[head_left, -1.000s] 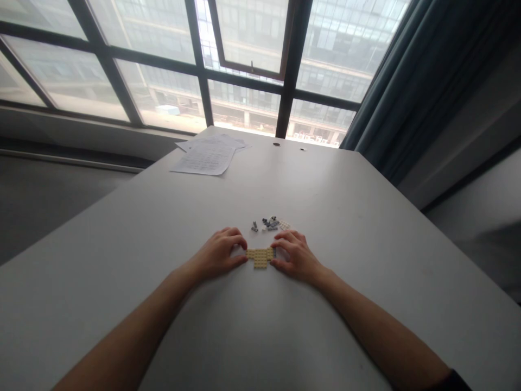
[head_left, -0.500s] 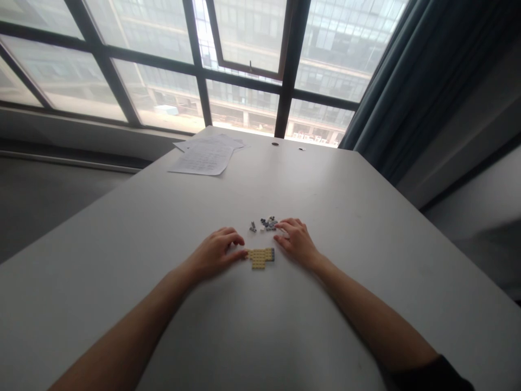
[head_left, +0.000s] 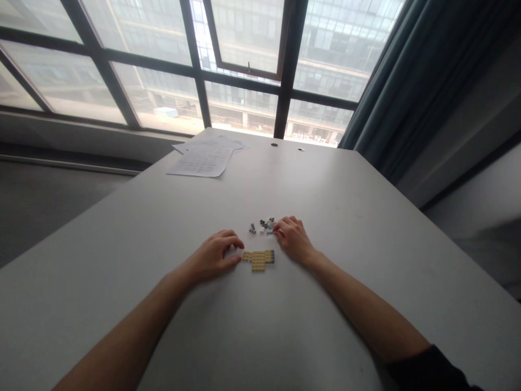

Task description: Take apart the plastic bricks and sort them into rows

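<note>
A flat tan brick assembly (head_left: 258, 259) with a grey strip at its right end lies on the white table. Just left of it rests my left hand (head_left: 222, 252), thumb and fingers apart, holding nothing. Beyond the assembly is a small pile of grey, black and white bricks (head_left: 268, 222), with a few grey pieces (head_left: 253, 229) a little to the left. My right hand (head_left: 293, 236) is at the pile's right edge. Its thumb and forefinger are pinched near a small grey piece; what sits between the fingertips is too small to make out.
Printed papers (head_left: 205, 157) lie at the far left of the white table (head_left: 317, 190). Two small round holes are near the far edge. Beyond stand the windows, with a dark blue curtain (head_left: 382, 98) on the right.
My right thumb and forefinger have closed together at the pile's edge. My left hand has drawn slightly left, off the tan assembly, uncovering its left end.
</note>
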### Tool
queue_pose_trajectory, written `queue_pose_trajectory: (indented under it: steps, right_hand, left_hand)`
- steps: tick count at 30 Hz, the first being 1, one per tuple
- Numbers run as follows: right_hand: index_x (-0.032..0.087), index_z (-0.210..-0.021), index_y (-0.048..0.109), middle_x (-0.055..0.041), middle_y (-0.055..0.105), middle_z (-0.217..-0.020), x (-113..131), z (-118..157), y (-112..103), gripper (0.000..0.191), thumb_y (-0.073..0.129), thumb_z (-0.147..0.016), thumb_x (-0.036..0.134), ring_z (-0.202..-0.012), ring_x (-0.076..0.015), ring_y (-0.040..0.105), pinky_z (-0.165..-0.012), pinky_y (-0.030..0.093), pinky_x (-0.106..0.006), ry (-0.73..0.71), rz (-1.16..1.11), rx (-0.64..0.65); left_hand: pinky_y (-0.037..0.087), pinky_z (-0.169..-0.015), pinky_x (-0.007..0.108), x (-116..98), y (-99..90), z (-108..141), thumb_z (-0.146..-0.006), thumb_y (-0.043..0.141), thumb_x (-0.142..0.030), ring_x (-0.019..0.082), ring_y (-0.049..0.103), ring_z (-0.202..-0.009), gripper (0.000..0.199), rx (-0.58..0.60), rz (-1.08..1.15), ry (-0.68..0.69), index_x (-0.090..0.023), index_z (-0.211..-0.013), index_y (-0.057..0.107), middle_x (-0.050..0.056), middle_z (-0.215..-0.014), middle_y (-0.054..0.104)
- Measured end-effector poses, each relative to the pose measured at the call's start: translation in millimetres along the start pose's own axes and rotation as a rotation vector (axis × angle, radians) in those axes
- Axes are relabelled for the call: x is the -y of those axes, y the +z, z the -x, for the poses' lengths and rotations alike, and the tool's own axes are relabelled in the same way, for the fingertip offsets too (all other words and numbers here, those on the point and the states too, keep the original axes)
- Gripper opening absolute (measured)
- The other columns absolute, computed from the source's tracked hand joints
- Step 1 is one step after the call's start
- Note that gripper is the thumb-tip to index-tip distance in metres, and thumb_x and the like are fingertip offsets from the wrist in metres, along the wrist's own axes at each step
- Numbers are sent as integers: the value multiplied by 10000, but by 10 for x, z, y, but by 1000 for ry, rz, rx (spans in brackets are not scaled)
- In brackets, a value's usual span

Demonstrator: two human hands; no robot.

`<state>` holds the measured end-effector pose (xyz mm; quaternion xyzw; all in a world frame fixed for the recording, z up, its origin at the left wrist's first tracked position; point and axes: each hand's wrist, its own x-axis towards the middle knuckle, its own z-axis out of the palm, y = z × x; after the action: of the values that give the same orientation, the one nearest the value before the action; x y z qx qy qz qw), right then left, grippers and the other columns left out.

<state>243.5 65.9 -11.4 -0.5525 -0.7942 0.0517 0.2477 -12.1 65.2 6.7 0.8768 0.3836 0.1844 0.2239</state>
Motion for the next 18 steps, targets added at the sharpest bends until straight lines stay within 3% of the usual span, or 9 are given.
queue_pose_trajectory:
  steps: [7, 14, 18]
  right_hand:
    - [211, -878, 628, -41, 671, -874, -3, 169, -117, 87, 549, -874, 177, -895, -197, 557, -866, 414, -351, 28, -212, -107]
    - [209, -838, 644, -25, 664, -813, 59, 318, -182, 64, 581, -835, 222, -780, -165, 571, -768, 465, -309, 123, -431, -190]
    - [193, -807, 641, -11, 652, -750, 186, 351, -161, 122, 610, -813, 311, -678, -142, 568, -671, 483, -280, 217, -623, -193]
  left_hand:
    - [452, -847, 316, 16, 11, -9, -747, 594, -306, 206, 572, -907, 187, -4, -16, 27, -215, -884, 682, 59, -985, 618]
    - [464, -803, 303, 12, -5, -3, -763, 604, -341, 180, 576, -823, 194, 8, -23, 17, -214, -888, 683, 53, -982, 624]
    - [469, -747, 296, -6, -1, -10, -778, 619, -386, 174, 569, -804, 225, -78, 17, 2, -204, -896, 674, 50, -946, 624]
